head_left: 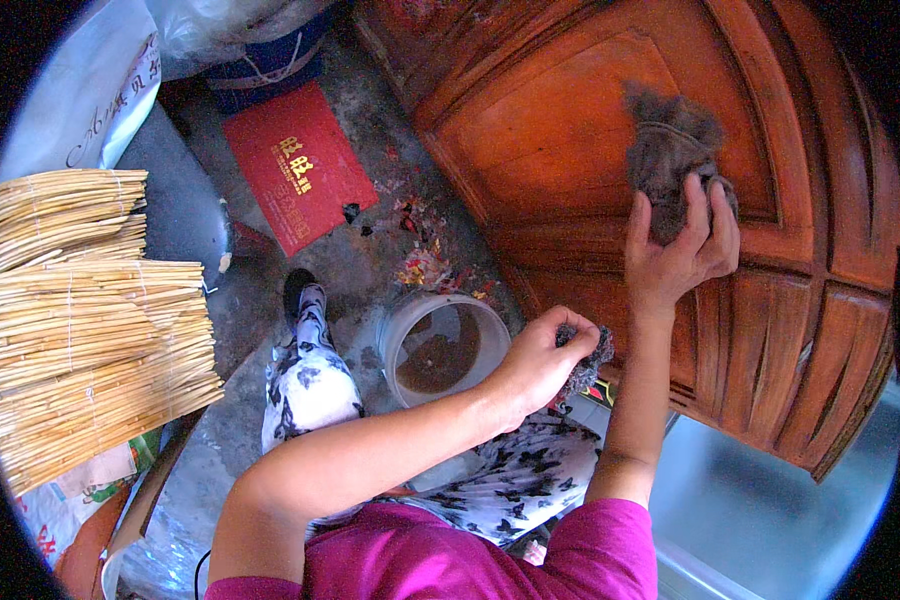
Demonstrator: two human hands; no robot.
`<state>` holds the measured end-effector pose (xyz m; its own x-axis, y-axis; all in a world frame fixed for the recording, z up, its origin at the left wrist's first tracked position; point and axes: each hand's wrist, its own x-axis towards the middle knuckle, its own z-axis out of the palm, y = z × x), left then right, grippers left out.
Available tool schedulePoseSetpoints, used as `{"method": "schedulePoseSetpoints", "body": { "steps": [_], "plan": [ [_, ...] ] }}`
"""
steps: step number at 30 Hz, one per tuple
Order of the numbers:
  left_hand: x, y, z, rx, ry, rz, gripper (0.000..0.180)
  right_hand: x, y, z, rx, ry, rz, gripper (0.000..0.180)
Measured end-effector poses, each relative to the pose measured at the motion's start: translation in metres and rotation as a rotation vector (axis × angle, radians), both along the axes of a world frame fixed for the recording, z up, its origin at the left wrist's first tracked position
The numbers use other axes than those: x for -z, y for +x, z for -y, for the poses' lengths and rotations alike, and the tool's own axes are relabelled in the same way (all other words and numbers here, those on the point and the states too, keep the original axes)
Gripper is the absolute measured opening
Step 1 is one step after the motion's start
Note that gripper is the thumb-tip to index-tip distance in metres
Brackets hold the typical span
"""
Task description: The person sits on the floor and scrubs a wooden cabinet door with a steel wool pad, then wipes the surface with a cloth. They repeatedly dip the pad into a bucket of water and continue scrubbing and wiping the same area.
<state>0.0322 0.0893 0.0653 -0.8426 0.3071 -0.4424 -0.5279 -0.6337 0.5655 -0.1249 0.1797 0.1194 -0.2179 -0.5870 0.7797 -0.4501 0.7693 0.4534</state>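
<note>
My right hand (685, 240) presses a crumpled grey-brown rag (675, 150) against the panelled face of a reddish-brown wooden door (570, 120), its fingers bent over the cloth's lower part. Lower down, my left hand (545, 360) is closed round a dark grey, curly scouring pad (588, 362), held away from the wood. Just left of that hand, a white bucket (395, 345) stands on the floor with murky brown water in it.
A red printed mat or card (295, 165) lies on the grey floor, with colourful scraps (430, 265) near the bucket. Bundled straw-coloured reeds (90, 330) are stacked at the left. A dark blue bucket (270, 70) stands behind; a pale bluish surface (770, 500) lies at lower right.
</note>
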Motion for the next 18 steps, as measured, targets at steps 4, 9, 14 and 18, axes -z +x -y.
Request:
{"method": "schedulePoseSetpoints", "body": {
  "steps": [4, 9, 14, 18],
  "plan": [
    [0.002, -0.001, -0.001, -0.025, -0.029, -0.008, 0.024, 0.049, -0.013, -0.020, 0.132, 0.147, 0.166, 0.034],
    [0.008, -0.003, 0.005, -0.160, 0.035, 0.054, 0.022, 0.164, -0.014, -0.015, 0.165, 0.291, 0.303, 0.030],
    [0.004, -0.007, 0.021, -0.412, 0.003, 0.040, 0.017, 0.260, -0.019, -0.012, 0.058, 0.532, 0.589, 0.033],
    [0.001, -0.012, 0.031, -0.485, 0.088, 0.111, 0.018, 0.301, -0.031, 0.015, 0.064, 0.599, 0.935, 0.027]
  ]
}}
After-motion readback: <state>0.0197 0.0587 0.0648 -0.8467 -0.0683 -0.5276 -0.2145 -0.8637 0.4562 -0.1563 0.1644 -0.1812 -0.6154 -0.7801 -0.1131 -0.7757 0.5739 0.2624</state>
